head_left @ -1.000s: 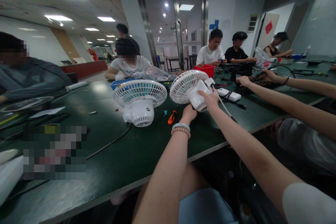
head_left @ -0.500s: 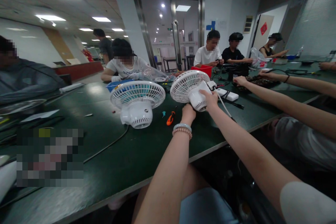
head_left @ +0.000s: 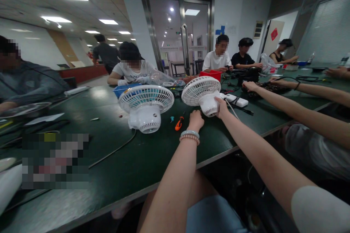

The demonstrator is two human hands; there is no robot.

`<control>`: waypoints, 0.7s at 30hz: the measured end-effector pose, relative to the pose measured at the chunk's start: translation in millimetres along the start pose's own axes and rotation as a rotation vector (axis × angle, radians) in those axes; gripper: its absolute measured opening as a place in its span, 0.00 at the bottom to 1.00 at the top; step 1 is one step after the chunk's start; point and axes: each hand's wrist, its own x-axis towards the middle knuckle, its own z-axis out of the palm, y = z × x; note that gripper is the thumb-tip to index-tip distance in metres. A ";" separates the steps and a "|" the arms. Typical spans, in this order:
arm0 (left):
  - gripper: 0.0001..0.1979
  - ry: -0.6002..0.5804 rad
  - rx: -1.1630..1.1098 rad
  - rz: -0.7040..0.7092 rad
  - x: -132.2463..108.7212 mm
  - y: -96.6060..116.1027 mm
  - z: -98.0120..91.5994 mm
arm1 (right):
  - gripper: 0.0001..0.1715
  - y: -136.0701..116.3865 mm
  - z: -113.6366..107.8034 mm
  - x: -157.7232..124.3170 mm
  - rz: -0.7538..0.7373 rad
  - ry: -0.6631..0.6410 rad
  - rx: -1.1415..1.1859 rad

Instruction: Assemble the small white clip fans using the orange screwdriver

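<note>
My right hand (head_left: 223, 108) grips the white motor housing of a small fan (head_left: 201, 92), its round grille tilted away from me. My left hand (head_left: 197, 119) is just left of and below that housing, its fingers curled. What they hold, if anything, is hidden. A second white fan (head_left: 146, 111) lies grille-up and housing toward me on the green table (head_left: 115, 167), its cord trailing left. Between the fans and close to my left hand lies an orange-handled screwdriver (head_left: 179, 123). Beside it is a small teal piece (head_left: 172, 119).
A blue bin (head_left: 123, 90) and a red bin (head_left: 213, 75) stand behind the fans. A white box-shaped object (head_left: 237, 100) and dark cables lie to the right. At right, another person's arms (head_left: 273, 102) reach over the table. Several people sit around it.
The fan in my right hand has turned and lowered, so its flat side panel no longer faces me. A gap shows between my left hand and the housing. A person behind has moved.
</note>
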 end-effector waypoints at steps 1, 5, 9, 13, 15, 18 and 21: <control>0.15 0.000 0.000 0.017 -1.1 -0.8 0.0 | 0.15 -0.7 -1.7 0.7 0.042 -0.004 0.032; 0.18 -0.006 -0.002 0.094 -6.4 -1.5 0.8 | 0.14 -2.0 -6.8 3.3 0.082 -0.024 0.090; 0.19 -0.018 -0.005 0.158 -11.0 0.3 1.7 | 0.14 -0.3 -9.7 7.3 0.110 -0.079 0.069; 0.21 -0.001 0.002 0.175 -14.2 1.7 0.8 | 0.14 1.8 -12.2 11.9 0.089 -0.055 0.054; 0.23 0.017 0.011 0.173 -16.5 2.9 -1.1 | 0.15 1.9 -12.9 12.6 0.092 -0.039 0.044; 0.24 0.075 0.042 0.175 -21.2 5.8 -5.1 | 0.15 1.4 -11.2 10.0 0.103 -0.040 0.007; 0.26 0.090 0.060 0.185 -25.5 8.7 -9.1 | 0.16 0.3 -6.8 3.4 0.026 -0.018 -0.090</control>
